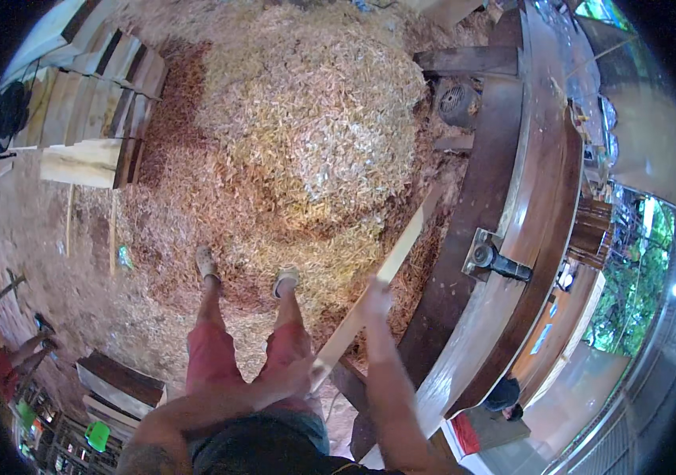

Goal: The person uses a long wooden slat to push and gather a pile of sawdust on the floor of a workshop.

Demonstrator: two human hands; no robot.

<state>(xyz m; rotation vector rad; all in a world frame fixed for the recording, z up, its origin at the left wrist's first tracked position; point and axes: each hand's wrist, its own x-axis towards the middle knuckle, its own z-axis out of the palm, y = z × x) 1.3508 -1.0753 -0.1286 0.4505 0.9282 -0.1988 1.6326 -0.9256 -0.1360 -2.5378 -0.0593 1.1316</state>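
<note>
A long, pale, narrow wooden board (402, 248) slants through the air between my body and the workbench, its far end over the shavings. My right hand (377, 297) is closed around the board near its middle. Lower down, my left hand (314, 374) grips the board's near end. To the right of the board stands a long dark wooden workbench (492, 160). A power tool with a flat base, apparently an electric planer (486, 255), lies on the bench. My fingers are partly blurred.
A large heap of wood shavings (338, 113) covers the ground ahead. Stacked timber (85, 157) stands at the upper left, more timber (121, 386) at the lower left. A motor (458, 105) sits beside the bench. One person (5, 368) is at the far left, another (503, 396) beyond the bench.
</note>
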